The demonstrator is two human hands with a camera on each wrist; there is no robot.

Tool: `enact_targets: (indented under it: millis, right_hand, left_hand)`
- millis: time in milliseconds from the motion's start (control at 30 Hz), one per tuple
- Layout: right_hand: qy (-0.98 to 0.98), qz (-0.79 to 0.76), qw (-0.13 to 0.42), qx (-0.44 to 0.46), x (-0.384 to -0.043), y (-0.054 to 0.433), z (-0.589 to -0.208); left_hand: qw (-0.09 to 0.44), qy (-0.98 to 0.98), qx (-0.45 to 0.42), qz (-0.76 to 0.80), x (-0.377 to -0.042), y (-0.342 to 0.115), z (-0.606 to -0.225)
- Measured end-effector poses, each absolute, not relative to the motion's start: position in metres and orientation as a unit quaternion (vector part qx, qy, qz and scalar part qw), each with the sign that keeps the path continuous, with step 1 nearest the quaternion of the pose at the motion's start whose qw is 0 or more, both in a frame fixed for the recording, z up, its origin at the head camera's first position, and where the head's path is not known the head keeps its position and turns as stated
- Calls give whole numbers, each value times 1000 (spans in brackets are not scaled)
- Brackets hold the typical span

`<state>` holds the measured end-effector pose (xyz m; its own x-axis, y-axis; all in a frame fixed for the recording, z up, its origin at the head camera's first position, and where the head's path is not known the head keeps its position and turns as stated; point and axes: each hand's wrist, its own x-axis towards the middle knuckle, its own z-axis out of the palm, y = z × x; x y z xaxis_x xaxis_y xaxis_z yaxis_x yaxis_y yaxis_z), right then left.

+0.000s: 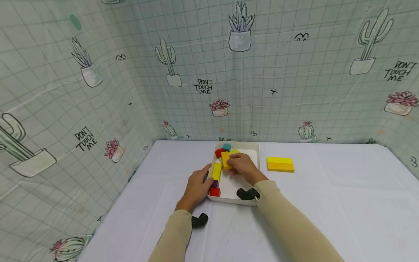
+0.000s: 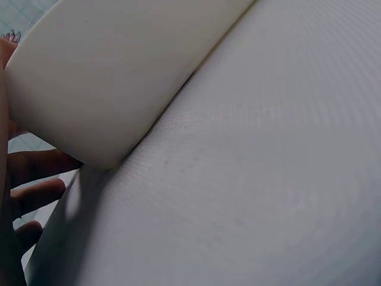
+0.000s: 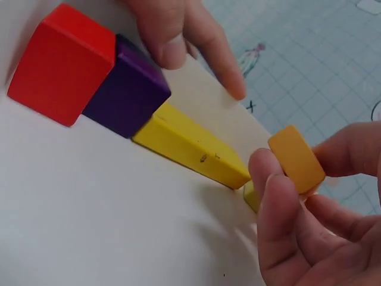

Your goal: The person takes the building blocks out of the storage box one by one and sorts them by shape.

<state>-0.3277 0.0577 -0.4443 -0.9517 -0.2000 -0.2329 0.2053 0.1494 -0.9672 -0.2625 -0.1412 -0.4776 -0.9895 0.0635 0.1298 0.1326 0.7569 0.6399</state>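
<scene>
The right hand [image 1: 243, 165] pinches one orange-yellow block [image 1: 225, 161] between thumb and fingers, closed only as far as the width of this block, over the left part of the white tray [image 1: 233, 187]. The important relation, I would judge, is with the long yellow block [image 1: 216, 171] lying along the left wall: the held block is near its far end and slightly to the right, and its long axis runs roughly from near to far, almost in parallel. The left hand [image 1: 197, 185] is nearer to the purple block [image 1: 214, 184] and the near red block [image 1: 215, 192]; its fingers are loosely spread, with the thumb at the inner side of the wall and other fingers outside, but I cannot tell if it squeezes the wall. The right hand partly covers a yellow-green block [image 1: 234, 151] beside the far red block [image 1: 219, 153] and the teal block [image 1: 226, 147]. Another yellow piece [image 3: 250, 196] is mostly hidden behind the right hand's fingers, so its shape is not clear. The left wrist view shows only the outside of the tray and some fingers, cut off at the edge. Whether the held block touches the tray floor, I cannot tell.
</scene>
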Motion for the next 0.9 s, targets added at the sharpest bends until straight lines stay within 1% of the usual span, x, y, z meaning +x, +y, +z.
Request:
enact_targets:
  millis: [100, 333, 567, 733, 900]
  right_hand:
    - [723, -674, 152, 13, -328, 60, -445]
    - [673, -722, 163, 10, -323, 72, -446]
    - [677, -723, 136, 11, -316, 82, -439]
    - [686, -718, 117, -3, -314, 84, -429]
    - [692, -716, 94, 18, -313, 88, -426]
  left_hand:
    - [50, -937, -50, -342, -263, -141, -479]
    - [56, -937, -53, -339, -262, -141, -477]
    - [46, -937, -46, -344, -260, -140, -477]
    - [50, -938, -46, -340, -260, -140, -476]
    - [53, -937, -47, -341, -260, -140, -476]
